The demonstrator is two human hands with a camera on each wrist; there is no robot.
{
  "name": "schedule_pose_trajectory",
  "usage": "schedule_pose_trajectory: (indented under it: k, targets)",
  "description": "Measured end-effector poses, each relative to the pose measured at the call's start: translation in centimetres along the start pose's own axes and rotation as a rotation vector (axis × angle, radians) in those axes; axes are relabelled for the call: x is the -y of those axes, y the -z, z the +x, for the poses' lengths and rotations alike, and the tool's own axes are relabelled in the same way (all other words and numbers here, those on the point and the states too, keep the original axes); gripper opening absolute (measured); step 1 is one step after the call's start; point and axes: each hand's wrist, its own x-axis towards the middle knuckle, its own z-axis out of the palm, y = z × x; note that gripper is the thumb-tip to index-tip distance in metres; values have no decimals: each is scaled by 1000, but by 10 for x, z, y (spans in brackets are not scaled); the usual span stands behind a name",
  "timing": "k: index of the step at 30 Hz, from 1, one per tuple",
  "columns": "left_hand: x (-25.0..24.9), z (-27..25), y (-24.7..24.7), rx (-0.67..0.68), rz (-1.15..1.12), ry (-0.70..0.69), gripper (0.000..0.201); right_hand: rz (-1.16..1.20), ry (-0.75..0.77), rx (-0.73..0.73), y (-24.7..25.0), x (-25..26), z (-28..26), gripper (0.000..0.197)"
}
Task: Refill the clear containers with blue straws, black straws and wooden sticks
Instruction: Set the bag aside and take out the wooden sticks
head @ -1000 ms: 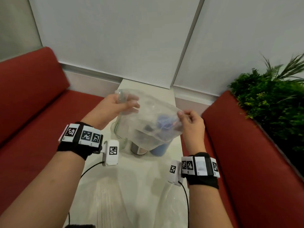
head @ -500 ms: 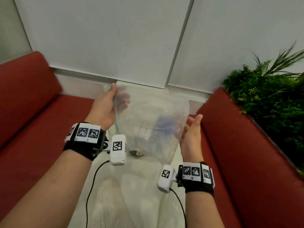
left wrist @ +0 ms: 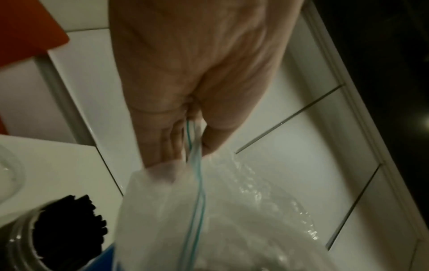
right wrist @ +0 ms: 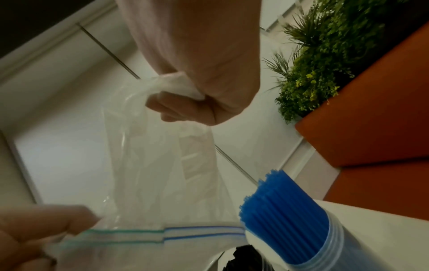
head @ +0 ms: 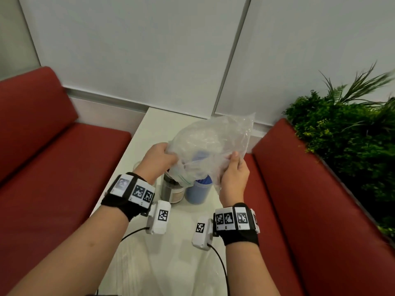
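Pinching the zip edge of a clear plastic bag, the left hand has fingers and thumb closed on the seal, while the right hand curls its fingers round bunched film at the bag's right side. The bag hangs between both hands, just above two clear containers on the white table: the left one holds black straws, the right one blue straws. Red benches flank the table, and green plants stand at far right.
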Motion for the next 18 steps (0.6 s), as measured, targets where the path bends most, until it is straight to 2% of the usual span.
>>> schedule_pose_trajectory:
  k: [2, 3, 7, 9, 11, 15, 18]
  targets:
    - [8, 3, 0, -182, 25, -51, 11, -71, 26, 12, 6, 0, 5, 38]
    - [9, 5, 4, -242, -7, -65, 13, -104, 39, 18, 11, 0, 7, 39]
    - [11, 9, 17, -428, -261, -71, 18, -138, 44, 88, 22, 0, 8, 40]
    - [10, 8, 19, -492, -285, -72, 19, -146, 47, 105, 23, -1, 8, 46]
    - [10, 7, 27, -517, -199, -147, 26, -131, 28, 100, 31, -3, 13, 51]
    - [4, 3, 54, -570, 83, -280, 56, -175, 9, 91, 46, -4, 19, 53]
    - [-4, 3, 53, -437, -71, -259, 57, -136, 6, 44, 41, -8, 13, 53]
